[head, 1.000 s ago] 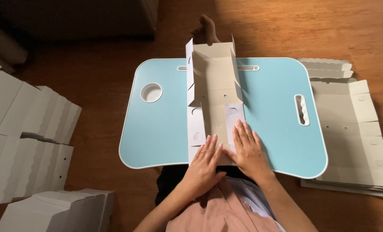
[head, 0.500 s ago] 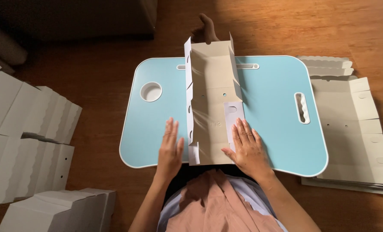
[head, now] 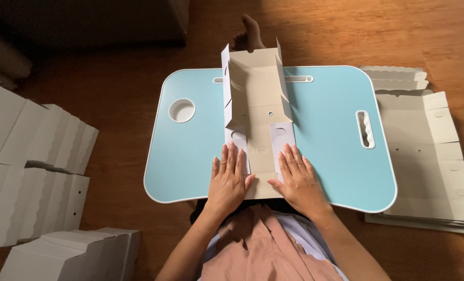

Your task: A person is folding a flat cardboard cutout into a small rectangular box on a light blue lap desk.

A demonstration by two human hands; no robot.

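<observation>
A half-folded cardboard box blank (head: 255,104) lies lengthwise on a light blue lap table (head: 325,130). Its far half has side walls standing up; its near end lies flat with white flaps folded inward. My left hand (head: 229,179) presses flat on the near left flap, fingers spread. My right hand (head: 296,178) presses flat on the near right flap beside it. Neither hand grips anything. A foot (head: 247,32) shows past the far end of the blank.
Stacks of folded white boxes (head: 31,171) stand on the wooden floor at the left. A pile of flat cardboard blanks (head: 430,151) lies at the right of the table. The table has a round cup recess (head: 182,110) and a handle slot (head: 365,129).
My left hand moved from the table at the blank's left edge onto the near left flap, folding it flat. The right hand stayed pressed on the right flap.
</observation>
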